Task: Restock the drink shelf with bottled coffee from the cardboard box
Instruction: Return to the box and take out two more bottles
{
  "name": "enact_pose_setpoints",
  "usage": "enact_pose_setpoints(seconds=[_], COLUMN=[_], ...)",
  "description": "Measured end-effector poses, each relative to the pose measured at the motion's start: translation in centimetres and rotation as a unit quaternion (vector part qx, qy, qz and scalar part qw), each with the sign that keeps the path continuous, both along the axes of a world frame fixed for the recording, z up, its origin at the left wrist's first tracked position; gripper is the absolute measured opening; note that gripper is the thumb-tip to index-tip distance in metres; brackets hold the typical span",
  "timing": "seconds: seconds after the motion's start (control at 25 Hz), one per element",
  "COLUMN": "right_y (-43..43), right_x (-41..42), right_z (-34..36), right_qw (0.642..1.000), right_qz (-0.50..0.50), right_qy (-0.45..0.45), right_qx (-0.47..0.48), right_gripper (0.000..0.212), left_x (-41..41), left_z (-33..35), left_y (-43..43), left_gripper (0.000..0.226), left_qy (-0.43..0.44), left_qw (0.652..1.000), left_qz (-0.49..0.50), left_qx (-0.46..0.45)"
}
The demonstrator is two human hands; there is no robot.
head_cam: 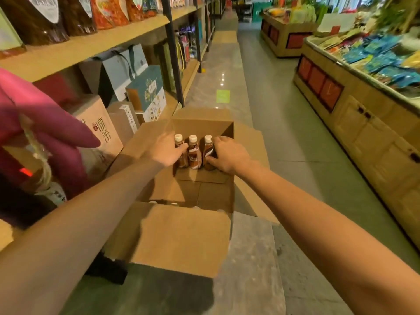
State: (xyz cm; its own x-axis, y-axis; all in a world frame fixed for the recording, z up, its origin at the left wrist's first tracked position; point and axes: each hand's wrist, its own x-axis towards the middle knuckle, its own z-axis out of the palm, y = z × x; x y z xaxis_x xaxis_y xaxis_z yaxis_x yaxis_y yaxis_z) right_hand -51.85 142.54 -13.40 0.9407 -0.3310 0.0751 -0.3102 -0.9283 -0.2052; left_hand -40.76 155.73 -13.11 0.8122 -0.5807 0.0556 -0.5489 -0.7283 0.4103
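Grip, frame ctr: left hand [167, 149] curls on left bottle [179, 140], right hand [229, 153] clasps right bottle [208, 149] in cardboard box [181, 235]; lift both straight up w/o tipping middle bottle [194, 153].

Warm, dim indoor light, ceiling glare on the floor [223, 79] (edges bowed, motion-blurred left).

Two bare arms fill the lower part of the frame. The left arm [79, 219] runs up from the lower left corner and the right arm [318, 219] from the lower right. Both are uncovered along their whole visible length, down to the wrists. The left hand [167, 151] and right hand [229, 154], near the centre, are likewise bare; the left one is slightly blurred.
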Motion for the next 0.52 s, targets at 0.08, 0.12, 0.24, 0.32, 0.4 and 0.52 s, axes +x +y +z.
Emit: enact_pose_setpoints(seconds=[0.08, 0.12, 0.24, 0.32, 0.4, 0.52], right_y=[0.0, 0.0, -0.1, -0.4, -0.8, -1.4], right_x=[2.4, 3.7, 8.6, 11.6, 14.6, 18.0], right_z=[-1.5, -2.5, -6.6, -9.1, -11.4, -14.8], right_qw=[0.998, 0.995, 0.97, 0.937, 0.894, 0.851], right_qz=[-0.031, -0.049, -0.096, -0.135, -0.174, -0.218], right_qy=[-0.006, -0.012, -0.052, -0.089, -0.133, -0.186], right_qx=[0.045, 0.086, 0.218, 0.309, 0.391, 0.441], right_gripper=[0.045, 0.045, 0.044, 0.046, 0.052, 0.06], left_x=[2.5, 3.3, 6.0, 7.8, 9.9, 12.4], left_z=[-2.4, -3.5, -7.3, -9.4, -11.1, -13.6], left_y=[-0.7, -1.1, -2.9, -4.2, -5.4, -6.8], left_gripper=[0.058, 0.056, 0.046, 0.044, 0.044, 0.051], left_qy=[0.039, 0.064, 0.115, 0.124, 0.132, 0.165], left_qw=[0.999, 0.996, 0.977, 0.967, 0.96, 0.941], left_qz=[0.031, 0.05, 0.094, 0.112, 0.124, 0.155], left_qx=[-0.02, -0.048, -0.151, -0.194, -0.216, -0.249])
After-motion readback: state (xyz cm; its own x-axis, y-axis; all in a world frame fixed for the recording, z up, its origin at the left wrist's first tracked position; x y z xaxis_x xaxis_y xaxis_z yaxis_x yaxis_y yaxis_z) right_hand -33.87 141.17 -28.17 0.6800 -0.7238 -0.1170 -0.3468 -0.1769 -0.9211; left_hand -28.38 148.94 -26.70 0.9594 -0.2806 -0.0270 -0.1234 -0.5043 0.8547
